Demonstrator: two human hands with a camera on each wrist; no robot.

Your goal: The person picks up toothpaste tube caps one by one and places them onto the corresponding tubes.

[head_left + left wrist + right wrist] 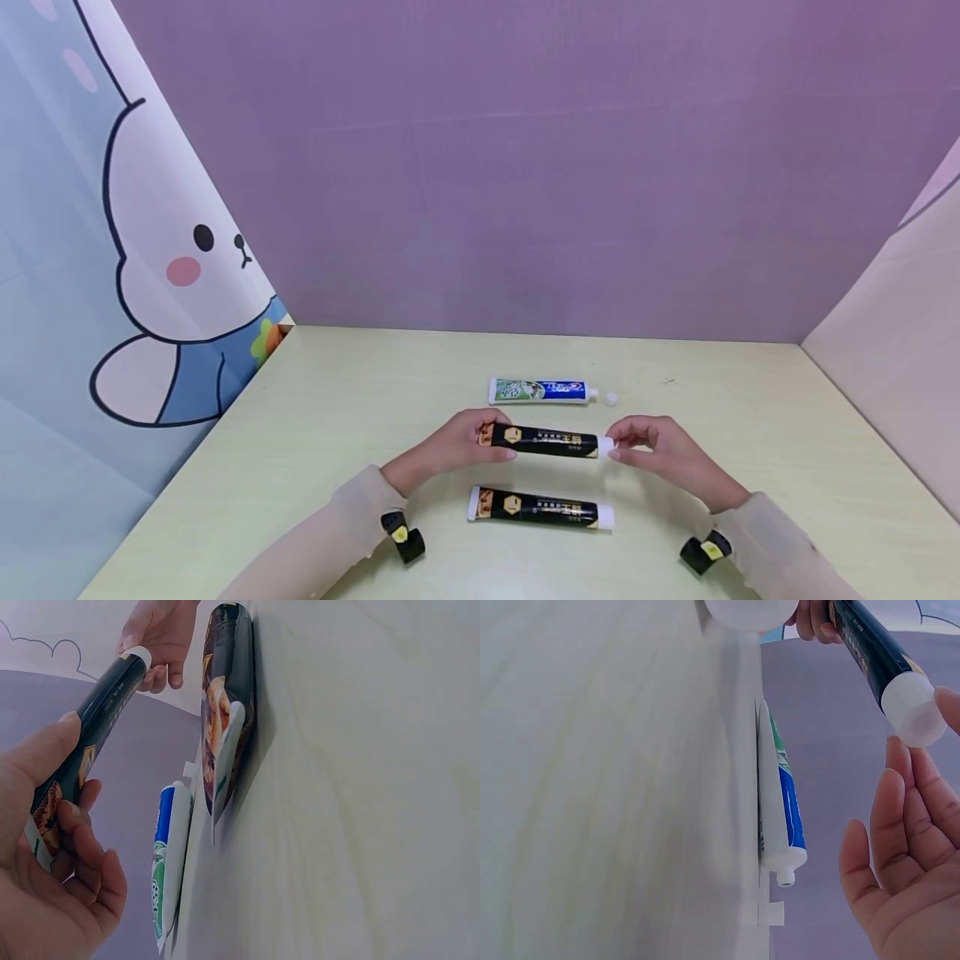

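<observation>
A black toothpaste tube with a gold and brown print is held level above the table. My left hand grips its flat crimped end between thumb and fingers. At the other end, my right hand pinches the white cap with thumb and fingertips; the cap is on the tube. Nearer to me, a second black toothpaste tube lies on the table with its white cap on. Behind the held tube lies a green and blue toothpaste tube, its nozzle bare. A small white cap sits just right of that nozzle.
The pale table ends at a purple backdrop. A cartoon-printed cloth hangs along the left side and a pale cloth along the right. Each wrist carries a black camera.
</observation>
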